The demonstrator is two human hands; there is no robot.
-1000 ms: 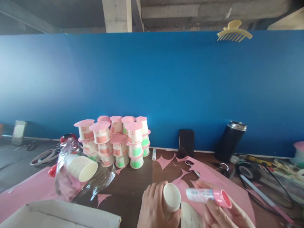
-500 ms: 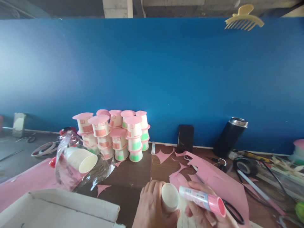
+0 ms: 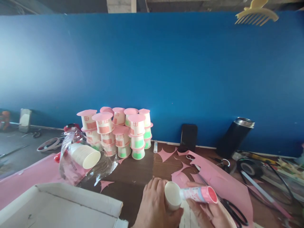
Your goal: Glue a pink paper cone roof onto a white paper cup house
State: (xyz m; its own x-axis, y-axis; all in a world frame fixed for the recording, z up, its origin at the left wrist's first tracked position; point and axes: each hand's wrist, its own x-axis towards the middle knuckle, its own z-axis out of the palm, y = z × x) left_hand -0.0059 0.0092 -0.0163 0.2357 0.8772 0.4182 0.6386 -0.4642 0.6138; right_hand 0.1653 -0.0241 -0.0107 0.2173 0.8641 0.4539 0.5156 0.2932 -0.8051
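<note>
My left hand [image 3: 155, 205] is wrapped round a small white paper cup [image 3: 172, 196] lying on its side, its round base facing me. My right hand [image 3: 209, 213] grips a pink glue stick [image 3: 199, 194] whose tip touches the cup's right edge. Both hands are at the bottom middle, over a brown table [image 3: 137, 172] and a cut pink paper sheet [image 3: 213, 177].
A pile of finished paper-cup houses with pink roofs [image 3: 118, 131] stands at the blue wall. A plastic bag of stacked white cups [image 3: 82, 156] lies to the left, a white cardboard box [image 3: 59, 209] below it. Black scissors [image 3: 234, 210], a phone [image 3: 188, 137], a black flask [image 3: 234, 137] and cables [image 3: 261, 171] are on the right.
The glue stick has swung left until its tip meets the cup's edge. The view has shifted slightly, so the table things sit a bit further right.
</note>
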